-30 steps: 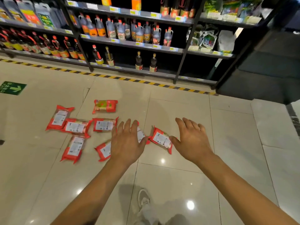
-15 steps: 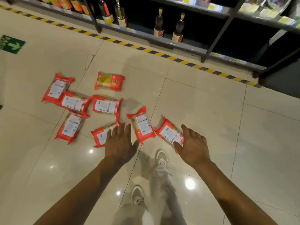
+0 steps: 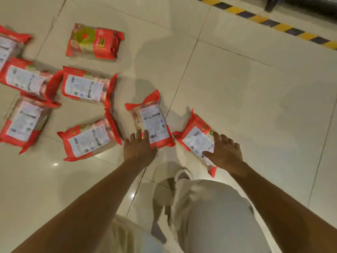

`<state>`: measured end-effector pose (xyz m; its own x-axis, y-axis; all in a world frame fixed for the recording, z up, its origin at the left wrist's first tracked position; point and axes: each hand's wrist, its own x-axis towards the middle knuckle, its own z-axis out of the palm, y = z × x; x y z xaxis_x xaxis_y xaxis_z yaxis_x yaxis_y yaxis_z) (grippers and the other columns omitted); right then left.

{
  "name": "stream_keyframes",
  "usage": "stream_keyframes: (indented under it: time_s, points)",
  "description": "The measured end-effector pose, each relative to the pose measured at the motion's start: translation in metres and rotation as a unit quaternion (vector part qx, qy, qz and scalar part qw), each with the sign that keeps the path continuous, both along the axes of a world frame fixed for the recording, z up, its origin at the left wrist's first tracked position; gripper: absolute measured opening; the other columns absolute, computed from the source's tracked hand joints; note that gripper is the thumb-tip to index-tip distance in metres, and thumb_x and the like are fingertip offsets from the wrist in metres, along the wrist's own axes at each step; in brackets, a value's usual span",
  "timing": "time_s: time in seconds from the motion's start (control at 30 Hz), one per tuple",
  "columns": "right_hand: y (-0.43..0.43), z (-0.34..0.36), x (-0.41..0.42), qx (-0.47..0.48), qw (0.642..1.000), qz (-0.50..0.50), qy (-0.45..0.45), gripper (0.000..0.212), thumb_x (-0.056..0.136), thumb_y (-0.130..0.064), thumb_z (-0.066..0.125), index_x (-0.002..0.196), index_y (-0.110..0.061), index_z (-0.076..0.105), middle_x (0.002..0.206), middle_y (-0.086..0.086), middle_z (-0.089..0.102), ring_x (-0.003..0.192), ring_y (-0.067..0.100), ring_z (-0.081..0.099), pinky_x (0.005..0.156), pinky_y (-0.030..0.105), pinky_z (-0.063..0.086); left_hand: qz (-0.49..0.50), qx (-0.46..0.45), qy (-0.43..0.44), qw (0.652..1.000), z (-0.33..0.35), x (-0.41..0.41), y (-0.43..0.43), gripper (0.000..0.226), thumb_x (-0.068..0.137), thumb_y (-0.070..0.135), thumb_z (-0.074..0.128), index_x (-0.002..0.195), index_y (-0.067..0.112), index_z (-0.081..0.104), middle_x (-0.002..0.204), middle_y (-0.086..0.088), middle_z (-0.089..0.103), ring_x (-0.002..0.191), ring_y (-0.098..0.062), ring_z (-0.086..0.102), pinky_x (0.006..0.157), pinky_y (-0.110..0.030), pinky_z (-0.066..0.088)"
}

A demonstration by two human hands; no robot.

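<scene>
**Two hands over two packets on the floor**

Head view: the person bent over the tiled floor (image 3: 237, 88), both arms stretched forward and down. The left hand (image 3: 139, 149) was spread flat with straight fingers, holding nothing, its fingertips over the near end of the middle packet (image 3: 154, 123). That packet lay label up, its long axis running almost straight away from the person. The right hand (image 3: 225, 154) was also wide and empty, thumb splayed, over the near half of the right packet (image 3: 196, 140). This one lay slantwise, with its far end toward the middle packet. Whether either palm pressed down yet could not be told. Each packet sat directly ahead of its own hand, so each hand was the nearer one for its grab. More packets (image 3: 87, 137) lay scattered to the left.
</scene>
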<state>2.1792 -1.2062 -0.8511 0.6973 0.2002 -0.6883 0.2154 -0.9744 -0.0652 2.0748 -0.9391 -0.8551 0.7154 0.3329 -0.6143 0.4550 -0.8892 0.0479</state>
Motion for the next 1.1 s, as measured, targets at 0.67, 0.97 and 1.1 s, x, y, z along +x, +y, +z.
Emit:
stream_keyframes:
  time_s: [0.67,0.97,1.1]
  points:
    - [0.013,-0.133,0.044,0.076,0.974,-0.197,0.078,0.080,0.065,-0.054,0.087,0.118,-0.017,0.040,0.107,-0.003,0.059,0.108,0.027,0.063,0.085,0.033,0.046,0.502,-0.291,-0.092,0.809,-0.153,0.034,0.044,0.084,0.038,0.028,0.102,0.110,0.001,0.065,0.098,-0.013,0.077,0.075,-0.027,0.075,0.056,-0.034,0.061]
    - [0.062,0.145,0.043,0.269,0.901,-0.326,-0.097,0.068,0.069,-0.046,0.088,0.113,-0.026,0.039,0.107,0.000,0.065,0.091,0.028,0.062,0.078,0.040,0.050,0.399,-0.253,-0.270,0.839,0.093,0.026,0.049,0.082,0.037,0.036,0.097,0.108,0.018,0.061,0.102,0.003,0.074,0.088,-0.018,0.074,0.070,-0.044,0.064]
    - [0.102,0.377,0.047,0.353,0.868,-0.304,-0.171,0.068,0.071,-0.050,0.086,0.112,-0.026,0.037,0.105,-0.002,0.064,0.093,0.029,0.064,0.077,0.040,0.051,0.421,-0.281,-0.364,0.782,0.317,0.019,0.070,0.082,0.038,0.040,0.096,0.103,0.035,0.048,0.110,-0.002,0.069,0.096,-0.024,0.072,0.077,-0.052,0.062]
